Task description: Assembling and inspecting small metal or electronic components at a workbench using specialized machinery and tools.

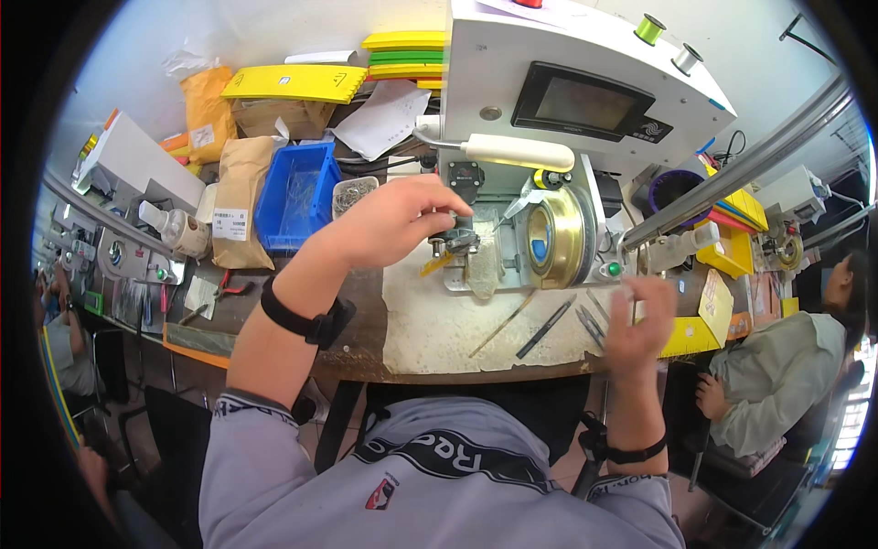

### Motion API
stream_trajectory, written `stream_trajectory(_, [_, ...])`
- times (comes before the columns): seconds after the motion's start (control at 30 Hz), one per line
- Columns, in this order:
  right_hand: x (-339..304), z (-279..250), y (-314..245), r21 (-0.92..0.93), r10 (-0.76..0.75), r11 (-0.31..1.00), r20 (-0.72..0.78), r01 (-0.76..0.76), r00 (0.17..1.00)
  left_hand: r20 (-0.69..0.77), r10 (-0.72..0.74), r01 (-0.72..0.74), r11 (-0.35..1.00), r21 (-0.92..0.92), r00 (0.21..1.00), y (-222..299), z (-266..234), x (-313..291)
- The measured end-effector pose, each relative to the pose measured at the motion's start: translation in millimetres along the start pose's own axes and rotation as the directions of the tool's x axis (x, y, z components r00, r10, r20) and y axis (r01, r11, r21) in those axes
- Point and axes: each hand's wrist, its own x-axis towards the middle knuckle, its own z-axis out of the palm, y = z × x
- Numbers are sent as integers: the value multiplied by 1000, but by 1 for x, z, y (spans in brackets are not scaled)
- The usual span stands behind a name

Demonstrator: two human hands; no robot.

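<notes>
My left hand (402, 220) reaches over the metal mechanism (455, 243) of a white bench machine (489, 73). Its thumb and fingers close together at the top of that mechanism; what lies between them is too small to make out. Just right of it is a brass-coloured wheel (554, 240) with a blue spot at its hub. A clear plastic piece (483, 261) lies between the mechanism and the wheel. Above these runs a cream-coloured lamp arm (519, 152). My right hand (643, 320), smeared by motion, is raised near the table's front edge, right of several tweezers (546, 327).
A blue bin (298, 197), a small tub of metal bits (354, 193) and a brown paper bag (240, 201) stand left. Red-handled pliers (224, 288) lie near the left front edge. A metal post (732, 169) slants at right, with a seated person (777, 375) beyond.
</notes>
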Motion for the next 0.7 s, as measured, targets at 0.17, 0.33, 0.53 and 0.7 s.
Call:
stream_trajectory(0.17, [-16,32,-57,256,-104,965,196,51,975,292,86,-121,987,105,953,-5,-7,25])
stream_trajectory(0.33, [-21,59,-82,453,-117,890,322,-44,940,366,52,-100,989,112,929,-2,-7,29])
stream_trajectory(0.53, [-20,86,-89,539,6,799,434,-265,901,280,13,-40,995,90,960,4,-11,15])
stream_trajectory(0.7, [-14,112,-102,617,411,101,689,-781,597,157,21,-14,999,-45,987,22,1,-11])
